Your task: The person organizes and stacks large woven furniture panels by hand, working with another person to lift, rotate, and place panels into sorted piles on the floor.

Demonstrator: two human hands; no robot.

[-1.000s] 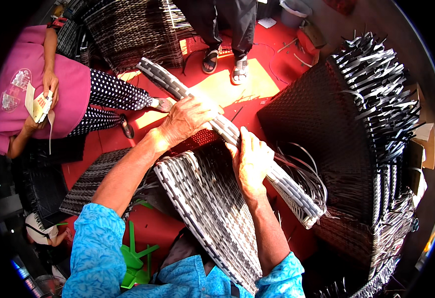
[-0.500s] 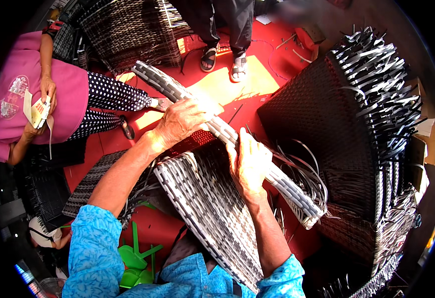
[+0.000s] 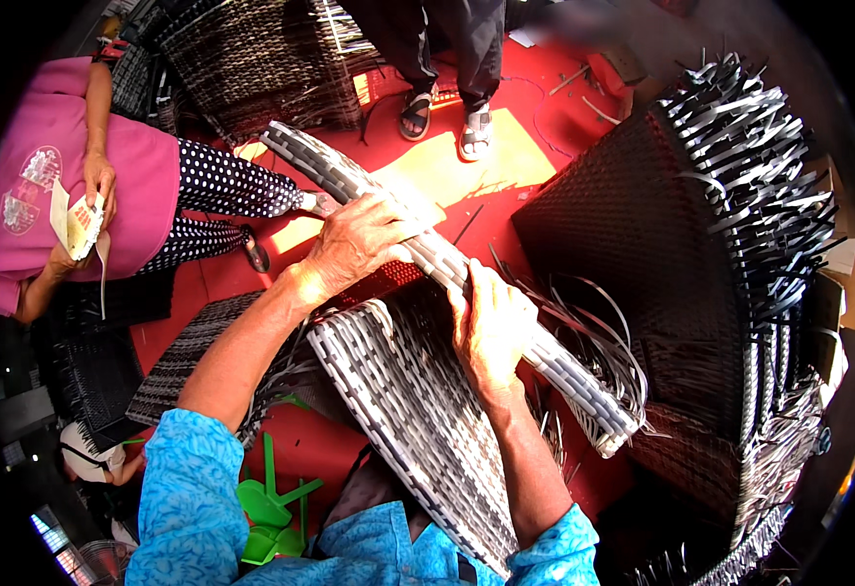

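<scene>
A woven basket of black, grey and white plastic strips (image 3: 413,410) stands in front of my body, its near side slanting from the middle down to my lap. Its far edge is a thick woven rim (image 3: 572,366), running diagonally from upper left to lower right. My left hand (image 3: 359,242) is closed over the upper middle of that rim, fingers wrapped across it. Lower down, my right hand (image 3: 496,317) grips the same rim with the thumb on the near side. Loose strip ends (image 3: 608,322) curl out beside the rim's lower right end.
A tall dark woven basket (image 3: 633,225) with bristling strip ends stands at right. Another woven piece (image 3: 261,68) is at the back. A person in a pink top (image 3: 105,186) holds a small paper pad (image 3: 84,225) at left. Someone's sandalled feet (image 3: 474,135) stand ahead. Green plastic chair (image 3: 266,508) lower left.
The whole view has shifted very slightly, mostly to the right. Both hands keep their hold on the rim at about the same places.
</scene>
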